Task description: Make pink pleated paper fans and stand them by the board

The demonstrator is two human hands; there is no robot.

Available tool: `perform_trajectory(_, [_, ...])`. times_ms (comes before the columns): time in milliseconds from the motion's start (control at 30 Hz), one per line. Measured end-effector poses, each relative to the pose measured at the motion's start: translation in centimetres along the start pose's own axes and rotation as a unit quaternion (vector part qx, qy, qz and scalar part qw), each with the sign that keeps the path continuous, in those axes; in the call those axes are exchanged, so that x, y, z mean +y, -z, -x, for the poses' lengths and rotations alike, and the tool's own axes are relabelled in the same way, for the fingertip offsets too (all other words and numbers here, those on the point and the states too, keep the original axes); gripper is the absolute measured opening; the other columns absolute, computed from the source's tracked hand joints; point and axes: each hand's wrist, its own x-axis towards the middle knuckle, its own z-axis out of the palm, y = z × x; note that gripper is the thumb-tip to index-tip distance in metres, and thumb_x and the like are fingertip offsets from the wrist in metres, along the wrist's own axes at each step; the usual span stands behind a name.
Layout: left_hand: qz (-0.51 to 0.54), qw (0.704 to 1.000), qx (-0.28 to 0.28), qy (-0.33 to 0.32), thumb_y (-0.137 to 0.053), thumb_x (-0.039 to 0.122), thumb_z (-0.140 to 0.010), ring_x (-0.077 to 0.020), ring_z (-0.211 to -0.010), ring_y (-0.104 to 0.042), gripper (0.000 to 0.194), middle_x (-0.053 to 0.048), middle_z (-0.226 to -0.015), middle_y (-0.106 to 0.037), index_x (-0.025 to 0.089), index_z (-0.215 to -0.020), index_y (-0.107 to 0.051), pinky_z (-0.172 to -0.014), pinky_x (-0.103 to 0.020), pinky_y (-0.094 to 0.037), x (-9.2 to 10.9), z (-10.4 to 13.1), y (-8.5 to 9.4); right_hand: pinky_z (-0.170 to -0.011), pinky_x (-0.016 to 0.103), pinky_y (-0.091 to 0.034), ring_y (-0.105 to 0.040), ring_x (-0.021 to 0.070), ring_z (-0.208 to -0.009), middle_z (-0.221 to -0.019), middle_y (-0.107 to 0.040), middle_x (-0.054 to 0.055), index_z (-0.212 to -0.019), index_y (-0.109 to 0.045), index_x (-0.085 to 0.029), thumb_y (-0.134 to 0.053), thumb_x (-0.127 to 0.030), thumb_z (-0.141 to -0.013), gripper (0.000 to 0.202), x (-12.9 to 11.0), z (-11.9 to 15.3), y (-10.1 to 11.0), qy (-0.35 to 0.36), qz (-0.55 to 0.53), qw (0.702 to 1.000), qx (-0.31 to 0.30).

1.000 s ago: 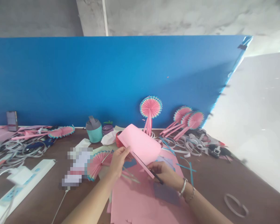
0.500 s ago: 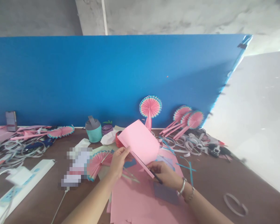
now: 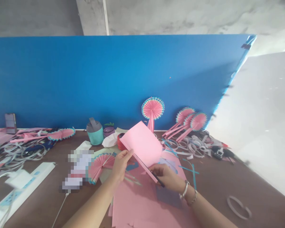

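Observation:
A pink sheet of paper [image 3: 143,144] is held up in front of me, slanting down toward the right. My left hand [image 3: 122,161] pinches its lower left edge between thumb and fingers. My right hand [image 3: 166,177] is closed around a slim dark knife-like tool [image 3: 160,181], whose exact kind I cannot make out. The tool lies along the sheet's near edge, with a narrow pink strip below it. Larger pink paper [image 3: 137,205] lies flat beneath both hands. Beside my left forearm rests a pleated pink paper fan [image 3: 97,169] with a blue-edged rim.
A round pink fan [image 3: 153,108] stands against the blue partition [image 3: 109,76], with several more fans [image 3: 199,122] to its right. A teal cup [image 3: 95,136] is at the back. White strips [image 3: 197,147] lie behind on the right, and a power strip [image 3: 29,182] at left.
Almost nothing differs. Both hands keep their hold on the sheet and the dark tool; the right hand and tool have shifted very slightly.

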Motion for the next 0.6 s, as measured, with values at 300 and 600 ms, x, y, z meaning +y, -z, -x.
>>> perform_trajectory(300, [0.057, 0.997, 0.047, -0.02, -0.077, 0.051, -0.06, -0.0095, -0.051, -0.053, 0.041, 0.001, -0.055, -0.058, 0.015, -0.061, -0.058, -0.047, -0.019, -0.039, 0.34, -0.61, 0.66, -0.037, 0.014, -0.031, -0.038, 0.003, -0.039, -0.054, -0.054, -0.007, -0.076, -0.066, -0.016, -0.05, -0.015, -0.053, 0.028, 0.26, -0.08, 0.06, 0.005, 0.0, 1.0, 0.004])
perform_trajectory(600, [0.065, 0.997, 0.027, -0.012, -0.078, 0.046, -0.061, -0.0086, -0.051, -0.05, 0.037, 0.002, -0.053, -0.056, 0.014, -0.06, -0.059, -0.05, -0.02, -0.039, 0.09, -0.65, 0.62, -0.035, 0.014, -0.031, -0.041, 0.003, -0.039, -0.058, -0.058, -0.005, -0.079, -0.068, -0.016, -0.052, -0.014, -0.056, 0.029, 0.37, -0.15, 0.13, 0.003, 0.007, 1.0, -0.001])
